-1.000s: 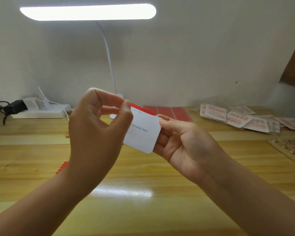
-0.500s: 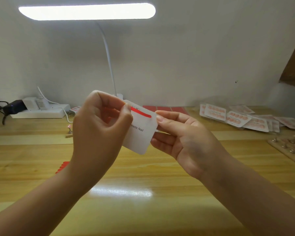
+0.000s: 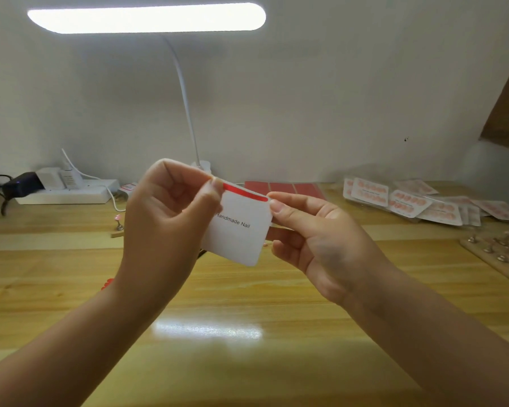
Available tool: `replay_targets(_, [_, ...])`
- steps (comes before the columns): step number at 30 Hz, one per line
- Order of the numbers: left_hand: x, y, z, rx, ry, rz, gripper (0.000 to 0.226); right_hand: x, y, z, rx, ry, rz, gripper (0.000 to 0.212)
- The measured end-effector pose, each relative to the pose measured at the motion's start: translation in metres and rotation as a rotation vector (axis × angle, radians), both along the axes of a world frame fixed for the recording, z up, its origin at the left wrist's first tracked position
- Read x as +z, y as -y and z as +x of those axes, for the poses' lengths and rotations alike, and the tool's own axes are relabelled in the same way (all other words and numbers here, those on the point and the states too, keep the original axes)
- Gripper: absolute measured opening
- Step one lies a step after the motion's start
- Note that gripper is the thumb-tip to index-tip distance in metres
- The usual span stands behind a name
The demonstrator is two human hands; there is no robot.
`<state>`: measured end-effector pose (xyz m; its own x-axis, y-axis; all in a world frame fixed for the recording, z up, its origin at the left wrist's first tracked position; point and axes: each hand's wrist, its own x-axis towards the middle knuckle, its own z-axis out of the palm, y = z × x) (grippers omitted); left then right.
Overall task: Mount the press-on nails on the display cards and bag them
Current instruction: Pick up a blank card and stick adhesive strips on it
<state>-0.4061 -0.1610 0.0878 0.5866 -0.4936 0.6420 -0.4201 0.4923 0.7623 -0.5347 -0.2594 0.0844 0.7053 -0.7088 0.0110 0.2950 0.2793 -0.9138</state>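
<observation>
Fingers (image 3: 215,186) of the left hand (image 3: 165,218) pinched the red strip (image 3: 244,191) on the card (image 3: 238,230); the right hand (image 3: 315,236) gripped its edge, above the surface (image 3: 218,304). Likely taping step; next, probably peeling the backing cleanly.

Left hand (image 3: 171,227) hides display card (image 3: 241,230) left edge.

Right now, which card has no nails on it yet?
The card held up in both hands: it's blank white with a red strip along its top. The cards piled far right already carry pink nails.
</observation>
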Motion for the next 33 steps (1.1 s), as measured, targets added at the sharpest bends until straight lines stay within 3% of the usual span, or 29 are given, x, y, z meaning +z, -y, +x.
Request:
replay_targets(16, [-0.007,0.003,0.000,0.091,0.153,0.051,0.011,0.002,-0.001,-0.001,0.015,0.053,-0.033,0.013])
replay_targets(33, [-0.011,0.005,0.005,0.107,0.180,0.034,0.010,-0.001,-0.001,-0.002,0.018,0.073,-0.097,0.021])
